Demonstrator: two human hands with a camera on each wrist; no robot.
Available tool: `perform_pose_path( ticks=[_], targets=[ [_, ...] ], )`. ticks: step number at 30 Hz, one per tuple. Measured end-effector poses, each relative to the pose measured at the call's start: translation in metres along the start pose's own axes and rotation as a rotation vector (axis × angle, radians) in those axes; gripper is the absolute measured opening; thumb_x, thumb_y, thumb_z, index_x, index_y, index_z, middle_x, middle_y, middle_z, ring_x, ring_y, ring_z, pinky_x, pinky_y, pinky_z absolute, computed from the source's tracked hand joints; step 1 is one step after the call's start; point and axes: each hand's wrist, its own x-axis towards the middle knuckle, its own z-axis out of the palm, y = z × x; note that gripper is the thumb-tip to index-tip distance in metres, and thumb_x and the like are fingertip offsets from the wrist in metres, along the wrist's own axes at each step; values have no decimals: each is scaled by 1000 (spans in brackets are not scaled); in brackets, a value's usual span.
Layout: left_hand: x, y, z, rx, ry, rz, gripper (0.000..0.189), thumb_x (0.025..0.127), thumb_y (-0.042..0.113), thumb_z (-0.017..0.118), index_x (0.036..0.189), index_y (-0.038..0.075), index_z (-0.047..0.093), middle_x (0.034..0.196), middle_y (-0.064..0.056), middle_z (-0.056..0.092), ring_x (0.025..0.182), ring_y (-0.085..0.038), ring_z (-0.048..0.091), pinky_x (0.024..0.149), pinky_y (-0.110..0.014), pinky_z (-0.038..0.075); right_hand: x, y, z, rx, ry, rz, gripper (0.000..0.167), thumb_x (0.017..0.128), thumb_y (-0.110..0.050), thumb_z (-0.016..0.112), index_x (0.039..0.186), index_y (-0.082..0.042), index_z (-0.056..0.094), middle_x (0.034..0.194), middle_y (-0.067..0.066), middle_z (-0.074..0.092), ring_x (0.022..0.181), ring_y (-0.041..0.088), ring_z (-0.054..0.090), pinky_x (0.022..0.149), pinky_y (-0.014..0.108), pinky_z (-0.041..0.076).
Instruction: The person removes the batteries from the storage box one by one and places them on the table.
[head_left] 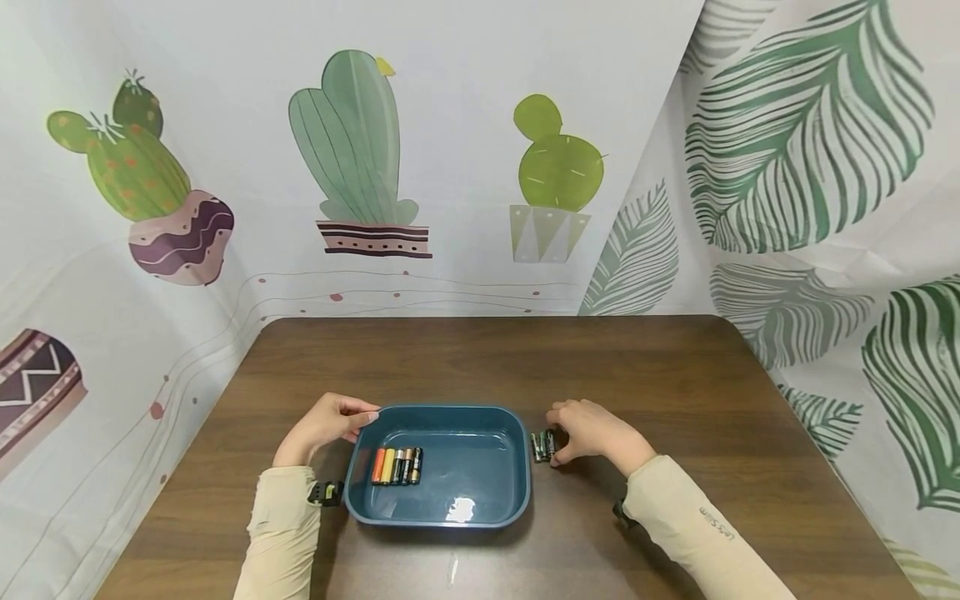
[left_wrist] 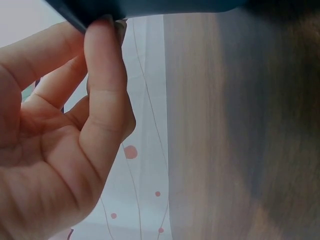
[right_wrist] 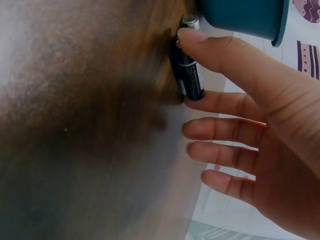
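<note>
A blue-green rectangular tray (head_left: 465, 467) sits on the table in the head view. My left hand (head_left: 330, 423) pinches its back left corner at the rim between thumb and fingers. Inside, at the tray's left side, several batteries (head_left: 396, 467) lie side by side in a row, one orange, one yellow, the others mostly dark. To the right of the tray is my right hand (head_left: 594, 433). Its thumb and index finger pinch a dark battery (right_wrist: 191, 77) by its two ends, the other fingers held apart. Green-and-black batteries (head_left: 537, 447) lie right beside it, partly overlapped by the hand.
The brown wooden table (head_left: 480, 358) runs back to a wall cloth (head_left: 465, 167) printed with cacti and leaves. Dark wrist devices are on the left wrist (head_left: 326, 493) and the right wrist (head_left: 622, 513). Light glares off the tray's front floor.
</note>
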Motion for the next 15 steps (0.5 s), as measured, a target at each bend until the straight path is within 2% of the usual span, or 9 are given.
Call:
perform_pose_path(
  ticks=[15],
  targets=[
    [0,0,0,-5,-8,8,23,91,13,67,107,-3,71,95,-12,70,74,-20,65,66,-36,56,-2,0,2,-5,-13,25,43,65,-36,86,90,-7,66,81,-1,56,70,15,50,66,37,45]
  ],
)
